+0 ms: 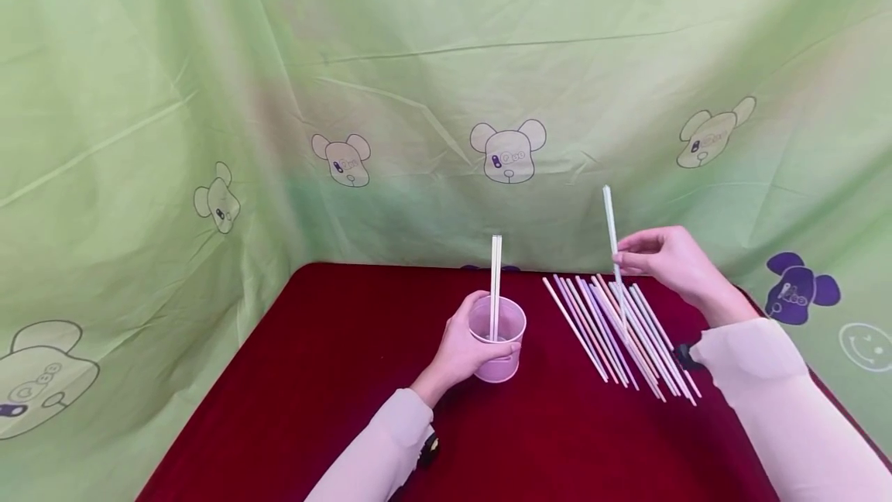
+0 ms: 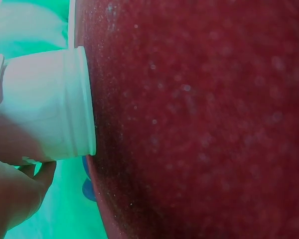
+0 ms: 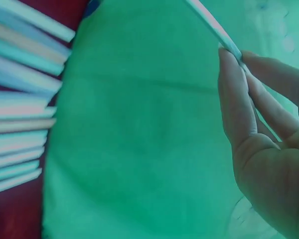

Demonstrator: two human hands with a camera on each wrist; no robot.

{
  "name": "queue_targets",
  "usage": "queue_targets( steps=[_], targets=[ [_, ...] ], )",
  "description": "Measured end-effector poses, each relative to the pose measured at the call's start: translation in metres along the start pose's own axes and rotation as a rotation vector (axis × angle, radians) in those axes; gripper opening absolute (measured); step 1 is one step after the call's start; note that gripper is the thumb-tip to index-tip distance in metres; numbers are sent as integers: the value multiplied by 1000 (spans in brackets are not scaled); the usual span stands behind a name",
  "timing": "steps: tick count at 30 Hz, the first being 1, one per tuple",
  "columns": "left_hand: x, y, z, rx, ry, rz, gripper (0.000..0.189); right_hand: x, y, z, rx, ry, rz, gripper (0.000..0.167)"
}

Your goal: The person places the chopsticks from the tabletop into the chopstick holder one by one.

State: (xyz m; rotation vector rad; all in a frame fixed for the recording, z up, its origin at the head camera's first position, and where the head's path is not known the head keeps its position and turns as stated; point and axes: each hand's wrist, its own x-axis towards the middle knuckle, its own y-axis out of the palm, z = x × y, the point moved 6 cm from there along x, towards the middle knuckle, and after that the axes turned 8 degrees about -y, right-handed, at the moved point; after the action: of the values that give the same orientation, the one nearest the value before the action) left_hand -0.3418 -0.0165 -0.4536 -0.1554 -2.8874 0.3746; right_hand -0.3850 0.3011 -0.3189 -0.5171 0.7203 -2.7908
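A pink pail-like cup (image 1: 497,370) stands near the middle of the table, with pale chopsticks (image 1: 495,277) upright inside. My left hand (image 1: 460,347) grips its side, thumb across the front; in the left wrist view, the cup (image 2: 45,107) has fingers (image 2: 22,194) around it. At the right, my right hand (image 1: 655,258) pinches a pale chopstick (image 1: 609,215) between thumb and fingertips and holds it almost upright above a spread of pastel chopsticks (image 1: 592,331). In the right wrist view, the right hand (image 3: 269,119) holds that chopstick (image 3: 217,30) by its middle part.
A dark red cloth covers the table (image 1: 334,378). Green fabric (image 1: 418,99) printed with bear heads hangs close behind the table's back edge and along both sides. The loose chopsticks lie side by side, slanted, near the right back part of the table.
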Motion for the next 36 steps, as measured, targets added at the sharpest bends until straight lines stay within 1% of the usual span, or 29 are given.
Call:
queue_targets(
  steps=[5, 8, 12, 16, 20, 25, 29, 32, 36],
  targets=[
    [-1, -1, 0, 2, -13, -4, 88, 7, 20, 36, 38, -111, -80, 37],
    [0, -1, -2, 3, -16, -2, 88, 10, 32, 53, 89, -145, -147, 35],
    [0, -1, -2, 8, -18, -1, 89, 16, 49, 68, 155, -187, -210, 35],
    [0, -1, 0, 21, -18, -6, 89, 20, 69, 76, 192, -259, -225, 31],
    [-1, -1, 1, 23, -15, -4, 89, 23, 90, 71, 179, -286, -232, 25],
    [-2, 0, 0, 15, -11, -1, 89, 21, 112, 52, 146, -273, -232, 25],
    [-2, 0, -1, 16, -4, 0, 90, 18, 124, 39, 89, -258, -242, 23],
    [-2, 0, -1, 23, 1, -1, 89, 17, 132, 30, 69, -261, -240, 20],
    [-1, -1, 0, 32, 2, -6, 89, 15, 144, 22, 38, -266, -209, 15]
  ],
)
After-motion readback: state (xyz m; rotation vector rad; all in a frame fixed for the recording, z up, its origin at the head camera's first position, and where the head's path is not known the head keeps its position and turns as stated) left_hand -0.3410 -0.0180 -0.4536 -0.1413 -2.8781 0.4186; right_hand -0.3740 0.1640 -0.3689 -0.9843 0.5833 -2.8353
